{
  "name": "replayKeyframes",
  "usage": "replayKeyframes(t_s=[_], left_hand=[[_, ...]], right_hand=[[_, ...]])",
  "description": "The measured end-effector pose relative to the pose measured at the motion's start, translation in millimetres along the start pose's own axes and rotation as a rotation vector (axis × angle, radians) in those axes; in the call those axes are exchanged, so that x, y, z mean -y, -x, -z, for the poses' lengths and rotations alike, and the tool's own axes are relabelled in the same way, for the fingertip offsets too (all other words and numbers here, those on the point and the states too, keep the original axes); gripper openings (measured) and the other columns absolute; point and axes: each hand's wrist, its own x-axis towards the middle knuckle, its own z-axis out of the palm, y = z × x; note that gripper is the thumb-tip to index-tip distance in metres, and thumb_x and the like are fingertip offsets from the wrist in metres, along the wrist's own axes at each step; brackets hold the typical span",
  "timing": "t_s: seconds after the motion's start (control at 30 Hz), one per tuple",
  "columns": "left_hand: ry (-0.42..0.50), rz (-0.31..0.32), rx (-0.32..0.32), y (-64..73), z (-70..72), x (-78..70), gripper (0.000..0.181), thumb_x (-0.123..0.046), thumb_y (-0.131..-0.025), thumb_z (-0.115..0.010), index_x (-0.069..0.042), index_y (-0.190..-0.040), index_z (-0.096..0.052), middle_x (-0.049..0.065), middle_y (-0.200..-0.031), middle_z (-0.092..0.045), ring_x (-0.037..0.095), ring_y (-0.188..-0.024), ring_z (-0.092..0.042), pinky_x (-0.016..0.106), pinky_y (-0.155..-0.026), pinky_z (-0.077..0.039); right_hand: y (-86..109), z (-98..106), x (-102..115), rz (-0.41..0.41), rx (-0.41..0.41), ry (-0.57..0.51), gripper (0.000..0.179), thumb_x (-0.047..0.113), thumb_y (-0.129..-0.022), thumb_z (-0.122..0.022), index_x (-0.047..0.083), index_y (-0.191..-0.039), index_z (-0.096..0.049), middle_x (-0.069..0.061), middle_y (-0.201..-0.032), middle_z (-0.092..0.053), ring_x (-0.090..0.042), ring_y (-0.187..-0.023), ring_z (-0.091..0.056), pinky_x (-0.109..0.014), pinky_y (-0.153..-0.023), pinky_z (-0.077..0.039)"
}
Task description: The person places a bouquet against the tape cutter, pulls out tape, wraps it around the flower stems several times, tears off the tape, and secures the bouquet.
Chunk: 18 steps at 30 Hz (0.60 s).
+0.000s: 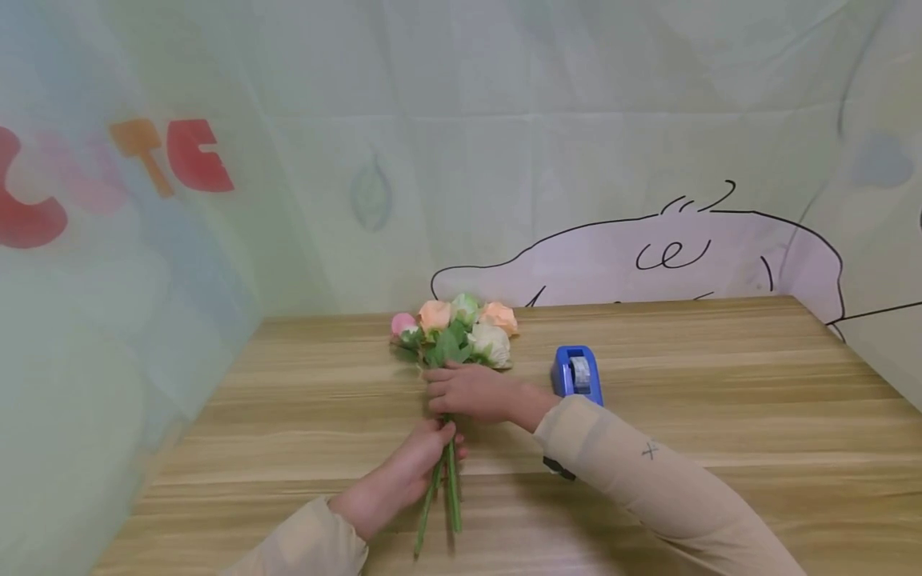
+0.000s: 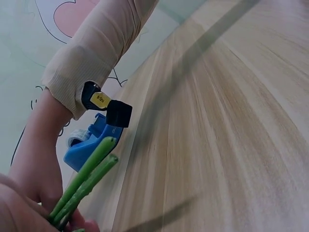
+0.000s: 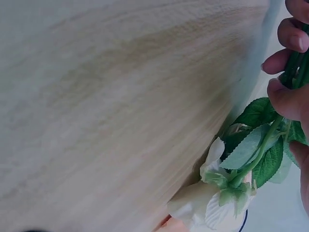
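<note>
Both hands hold the bouquet mid-bench: left hand pinches the stems, right hand wraps below the blooms. It looks light and crushable; the stems seem the safest hold.

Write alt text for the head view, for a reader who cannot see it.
Two hands hold a small bunch of flowers on a wooden table: the right hand grips below the blooms, the left hand grips the stems. A blue tape dispenser stands beside them.

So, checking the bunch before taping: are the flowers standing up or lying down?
Lying down: the flowers rest on the table, stems toward the person, both hands gripping.
</note>
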Motion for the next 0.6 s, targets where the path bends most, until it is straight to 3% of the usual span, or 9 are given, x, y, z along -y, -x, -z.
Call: replayKeyframes(t_s=[0.23, 0.4, 0.6], left_hand=[[-0.042, -0.031, 0.041, 2.8, 1.1, -1.3, 0.026, -0.004, -0.101, -0.028, 0.009, -0.123, -0.027, 0.006, -0.082, -0.035, 0.014, -0.067, -0.039, 0.022, -0.061, -0.043], [-0.032, -0.049, 0.046, 3.9, 2.2, -2.3, 0.020, -0.004, -0.101, -0.028, 0.007, -0.117, -0.032, 0.004, -0.083, -0.034, 0.014, -0.066, -0.033, 0.021, -0.059, -0.032], [0.004, -0.062, 0.040, 4.1, 3.7, -1.7, 0.018, -0.003, -0.101, -0.029, 0.008, -0.114, -0.035, 0.004, -0.081, -0.035, 0.012, -0.065, -0.033, 0.018, -0.055, -0.031]], right_hand=[[-0.1, 2.4, -1.2, 0.027, -0.036, -0.089, 0.035, -0.001, -0.079, -0.066, 0.016, -0.111, -0.065, 0.003, -0.117, -0.060, -0.020, -0.123, -0.046, -0.028, -0.105, -0.031], [0.0, 2.5, -1.9, 0.023, -0.067, -0.102, 0.028, 0.000, -0.081, -0.064, 0.017, -0.104, -0.065, 0.004, -0.107, -0.062, -0.013, -0.108, -0.052, -0.023, -0.095, -0.038], [0.7, 1.7, -2.6, 0.023, -0.096, -0.077, 0.028, 0.000, -0.078, -0.067, 0.017, -0.100, -0.066, 0.005, -0.102, -0.063, -0.012, -0.103, -0.054, -0.023, -0.090, -0.041]])
